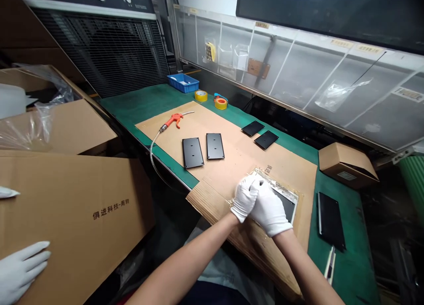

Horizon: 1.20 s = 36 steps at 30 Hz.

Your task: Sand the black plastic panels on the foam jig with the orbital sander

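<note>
My left hand [244, 198], in a white glove, is closed, its fingers pressed against my right hand. My right hand [270, 210], gloved too, is curled closed beside it. Whatever is between the fingers is hidden. Both hands are over a black rectangular panel [285, 206] lying in a pale frame [280, 188] with clear tape at its edges. That frame rests on the brown cardboard sheet [228, 179]. Left of my hands lie two black panels, one nearer [192, 153] and one beside it [215, 146]. Two smaller-looking black plates [253, 128] lie farther back.
On the green table stand a blue bin [183, 82], yellow tape rolls [201, 96], an orange air gun [172, 120] and a small carton [347, 165]. At right lie another black panel [331, 220] and a cutter knife [330, 265]. A co-worker's gloved hand [21, 272] touches a large carton [76, 194].
</note>
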Each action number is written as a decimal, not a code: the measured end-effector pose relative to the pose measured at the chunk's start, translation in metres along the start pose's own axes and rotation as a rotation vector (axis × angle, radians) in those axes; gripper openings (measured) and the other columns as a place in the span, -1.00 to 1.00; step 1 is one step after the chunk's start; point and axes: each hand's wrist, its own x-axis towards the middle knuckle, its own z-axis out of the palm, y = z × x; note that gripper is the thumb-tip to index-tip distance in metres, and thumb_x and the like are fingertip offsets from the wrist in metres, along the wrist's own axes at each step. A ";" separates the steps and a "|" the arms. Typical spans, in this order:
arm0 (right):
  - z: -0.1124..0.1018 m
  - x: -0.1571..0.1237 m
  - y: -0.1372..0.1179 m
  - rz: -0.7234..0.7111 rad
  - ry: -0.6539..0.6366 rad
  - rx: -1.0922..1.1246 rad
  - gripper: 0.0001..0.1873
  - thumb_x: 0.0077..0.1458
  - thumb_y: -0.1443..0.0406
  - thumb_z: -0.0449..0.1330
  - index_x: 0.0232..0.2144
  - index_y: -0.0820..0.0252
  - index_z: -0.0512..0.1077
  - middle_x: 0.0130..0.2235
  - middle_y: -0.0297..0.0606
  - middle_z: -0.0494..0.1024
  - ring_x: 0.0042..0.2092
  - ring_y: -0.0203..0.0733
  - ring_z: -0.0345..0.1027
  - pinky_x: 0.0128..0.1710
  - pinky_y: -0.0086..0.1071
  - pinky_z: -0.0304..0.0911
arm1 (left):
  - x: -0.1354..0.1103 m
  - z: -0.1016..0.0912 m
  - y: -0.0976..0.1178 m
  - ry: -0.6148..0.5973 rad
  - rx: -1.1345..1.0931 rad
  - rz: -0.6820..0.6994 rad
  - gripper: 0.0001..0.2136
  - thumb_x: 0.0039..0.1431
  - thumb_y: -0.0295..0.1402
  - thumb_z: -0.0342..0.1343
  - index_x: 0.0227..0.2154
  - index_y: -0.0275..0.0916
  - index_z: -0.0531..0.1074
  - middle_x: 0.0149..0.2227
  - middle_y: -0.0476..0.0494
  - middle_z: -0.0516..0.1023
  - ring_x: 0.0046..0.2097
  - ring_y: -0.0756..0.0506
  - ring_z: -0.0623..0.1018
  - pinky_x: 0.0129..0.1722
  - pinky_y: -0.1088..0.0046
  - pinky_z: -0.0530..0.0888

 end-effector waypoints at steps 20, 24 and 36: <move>0.007 -0.048 0.063 0.208 -0.018 -0.010 -0.44 0.23 0.31 0.07 0.23 0.45 0.26 0.05 0.19 0.50 -0.26 -0.09 0.51 -0.33 -0.32 0.35 | -0.017 0.069 0.009 -0.121 -0.038 0.018 -0.71 0.37 -0.36 -0.06 -0.27 -0.20 0.59 -0.24 -0.23 0.68 -0.17 -0.21 0.65 0.00 0.23 0.57; -0.002 -0.005 0.022 0.068 -0.031 0.065 -0.49 0.23 0.32 0.10 0.21 0.35 0.33 0.13 0.14 0.46 0.00 -0.03 0.47 -0.10 -0.35 0.35 | 0.007 0.021 0.003 -0.073 0.037 -0.017 -0.72 0.35 -0.38 -0.06 -0.27 -0.19 0.59 -0.20 -0.21 0.68 -0.12 -0.19 0.64 0.04 0.23 0.54; 0.004 -0.054 0.075 0.274 0.018 0.034 -0.51 0.23 0.30 0.09 0.17 0.38 0.30 0.03 0.11 0.52 -0.25 -0.10 0.53 -0.32 -0.34 0.30 | -0.018 0.085 0.012 -0.169 -0.006 0.041 -0.73 0.37 -0.39 -0.06 -0.28 -0.22 0.58 -0.24 -0.24 0.68 -0.17 -0.19 0.64 0.01 0.23 0.57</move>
